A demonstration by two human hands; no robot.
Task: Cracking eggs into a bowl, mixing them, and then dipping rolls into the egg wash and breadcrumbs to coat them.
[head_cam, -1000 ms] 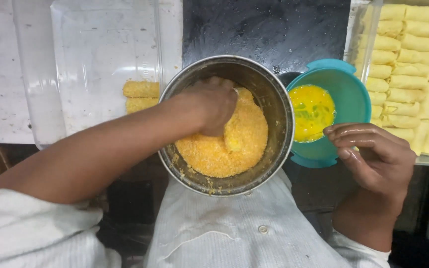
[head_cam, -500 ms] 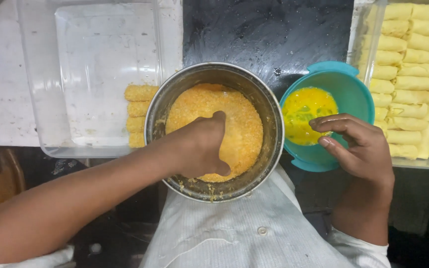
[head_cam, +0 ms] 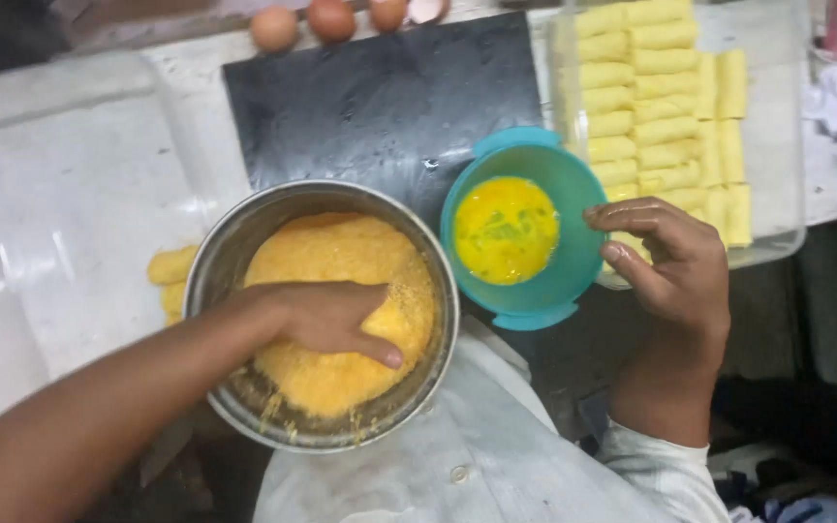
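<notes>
Coating step: left hand (head_cam: pixel 326 320) lies flat on crumbs (head_cam: pixel 341 310); right hand (head_cam: pixel 675 266) loosely curled, empty.
Press evenly; egg bowl (head_cam: pixel 525 228) waits at two o'clock.

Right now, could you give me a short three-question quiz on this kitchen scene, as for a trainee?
1. True or false: the left hand is pressed into the orange breadcrumbs in the steel bowl.
2. What fills the teal bowl: A beaten egg, B water, C flour?
3. Which hand hovers beside the clear tray of pale rolls?

Key: 1 true; 2 A; 3 the right hand.
</notes>
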